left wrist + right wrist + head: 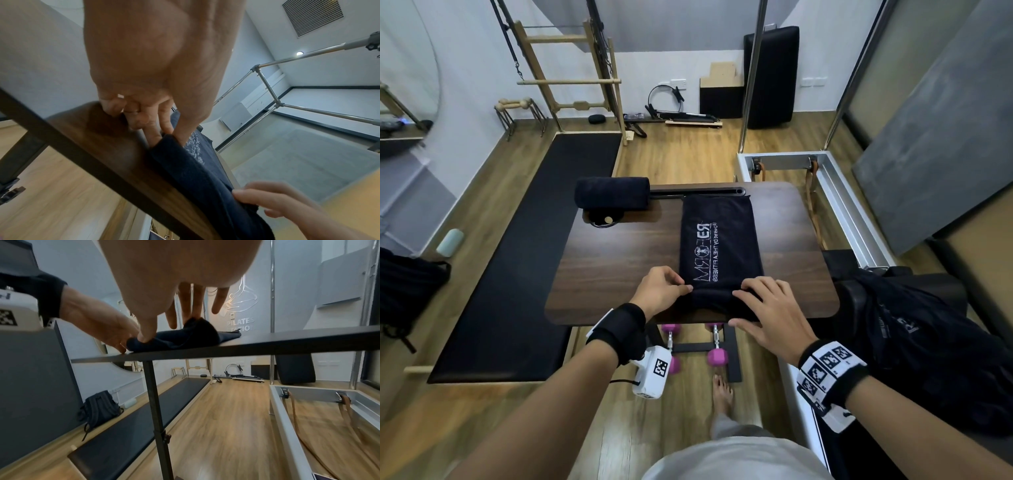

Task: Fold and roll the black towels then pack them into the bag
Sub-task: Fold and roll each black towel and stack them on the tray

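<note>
We are rolling a black towel [717, 246] on the wooden table [619, 260]. The towel is lying folded into a long strip, running from the near edge of the table toward its far edge, with white letters facing up. Its near end is already turned over into a small roll, just beside the near edge of the table.

Our left hand [659, 289] is pinching the left end of this roll with thumb and fingertips. Our right hand [767, 310] is resting flat on the right part of the roll, the fingers spread wide and almost straight, pressing and not gripping.

We are judging the towel as light, soft and limp. It is not slippery; the cloth is catching on itself, but it is also springing open easily when pressure is leaving it. So we are thinking the best hold is at both ends of the roll together, with flat fingers pushing evenly, otherwise one side is running ahead and the roll is becoming a cone.

One finished rolled towel [612, 197] is lying at the far left corner of the table. A dark bag [928, 346] is standing to the right of the table.
</note>
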Motion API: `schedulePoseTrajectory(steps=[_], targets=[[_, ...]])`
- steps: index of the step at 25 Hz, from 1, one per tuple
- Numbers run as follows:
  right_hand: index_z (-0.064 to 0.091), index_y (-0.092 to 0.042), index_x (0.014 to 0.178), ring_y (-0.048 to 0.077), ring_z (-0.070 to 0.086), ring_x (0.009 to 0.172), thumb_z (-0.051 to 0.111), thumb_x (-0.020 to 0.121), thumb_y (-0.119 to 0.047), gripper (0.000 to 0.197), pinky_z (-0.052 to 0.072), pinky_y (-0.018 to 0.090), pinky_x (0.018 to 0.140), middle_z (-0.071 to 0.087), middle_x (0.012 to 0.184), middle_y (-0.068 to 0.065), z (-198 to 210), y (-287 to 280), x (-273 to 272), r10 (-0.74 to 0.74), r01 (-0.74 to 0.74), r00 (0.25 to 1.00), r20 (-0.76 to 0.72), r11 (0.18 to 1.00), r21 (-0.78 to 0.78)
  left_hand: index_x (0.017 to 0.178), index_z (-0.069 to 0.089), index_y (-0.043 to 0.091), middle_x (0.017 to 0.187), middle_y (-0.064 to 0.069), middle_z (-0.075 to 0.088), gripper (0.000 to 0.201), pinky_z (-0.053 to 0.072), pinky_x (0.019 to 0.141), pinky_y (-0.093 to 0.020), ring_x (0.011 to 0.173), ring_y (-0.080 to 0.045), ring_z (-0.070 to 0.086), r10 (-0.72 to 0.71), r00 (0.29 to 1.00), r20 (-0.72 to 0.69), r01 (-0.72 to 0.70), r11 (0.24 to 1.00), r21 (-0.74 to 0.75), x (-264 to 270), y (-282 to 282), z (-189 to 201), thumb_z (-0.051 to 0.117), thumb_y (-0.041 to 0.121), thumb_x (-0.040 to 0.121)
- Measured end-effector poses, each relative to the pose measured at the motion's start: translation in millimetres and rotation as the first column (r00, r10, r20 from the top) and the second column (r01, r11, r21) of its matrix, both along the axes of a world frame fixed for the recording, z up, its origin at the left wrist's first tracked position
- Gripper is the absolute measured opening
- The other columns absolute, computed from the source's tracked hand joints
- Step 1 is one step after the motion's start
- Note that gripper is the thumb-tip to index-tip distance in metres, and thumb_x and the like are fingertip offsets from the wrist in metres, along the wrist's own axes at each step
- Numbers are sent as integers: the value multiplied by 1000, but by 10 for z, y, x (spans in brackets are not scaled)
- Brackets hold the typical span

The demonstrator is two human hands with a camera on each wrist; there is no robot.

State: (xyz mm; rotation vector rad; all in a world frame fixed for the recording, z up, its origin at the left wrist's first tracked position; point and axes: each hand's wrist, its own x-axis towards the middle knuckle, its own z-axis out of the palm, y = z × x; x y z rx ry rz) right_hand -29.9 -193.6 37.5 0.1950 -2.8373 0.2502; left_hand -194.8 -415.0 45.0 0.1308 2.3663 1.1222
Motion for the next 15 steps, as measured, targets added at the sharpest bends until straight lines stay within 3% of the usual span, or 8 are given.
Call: schedulePoseTrajectory(steps=[3, 5, 9, 11, 13, 15], targets=[[75, -12, 117, 27, 64, 111, 78, 91, -33, 35, 51, 45, 91, 69, 119, 3, 12, -44, -48, 27, -26, 1000, -15, 998, 50, 92, 69, 15, 105, -3, 73, 24, 54, 101, -41, 106, -23, 67, 5, 1000, 29, -4, 1000, -21, -46, 18, 7, 88, 27, 86], [78, -11, 108, 27, 66, 102, 78, 90, -14, 18, 52, 45, 85, 71, 110, 2, 37, -31, -115, 25, -26, 1000, -15, 998, -54, 93, 70, 15, 107, -3, 73, 23, 54, 103, -44, 109, -23, 67, 2, 999, 49, 0, 1000, -27, -61, 22, 13, 88, 28, 86], [80, -13, 100, 23, 64, 100, 70, 93, -3, 16, 48, 45, 90, 73, 102, -2, 135, 40, -351, -67, 131, 978, 197, 934, -331, 98, 69, 15, 105, -2, 72, 25, 55, 101, -47, 106, -23, 68, 5, 1000, 30, -5, 1000, 3, -5, 6, 22, 84, 32, 89], [81, -13, 98, 25, 66, 100, 69, 91, -1, 18, 52, 42, 93, 75, 99, 1, 166, 75, -503, -119, 239, 941, 318, 898, -370, 102, 65, 19, 100, 1, 69, 27, 57, 93, -47, 98, -20, 67, -13, 993, -116, 11, 1000, -18, 84, -20, 38, 78, 40, 94], [83, -14, 95, 28, 66, 103, 66, 90, 0, 22, 55, 41, 94, 77, 97, 6, 176, 110, -637, -167, 336, 895, 413, 862, -379, 110, 62, 22, 103, 5, 62, 27, 55, 89, -44, 99, -16, 61, -69, 901, -428, 59, 998, -36, 195, -37, 46, 67, 47, 101], [82, -16, 90, 31, 63, 108, 63, 89, -1, 25, 54, 40, 96, 75, 98, 8, 164, 147, -733, -189, 382, 859, 475, 855, -352, 118, 63, 23, 115, 7, 58, 33, 49, 90, -37, 108, -15, 55, -239, 668, -705, 228, 967, -112, 272, -1, 96, 59, 53, 104]])
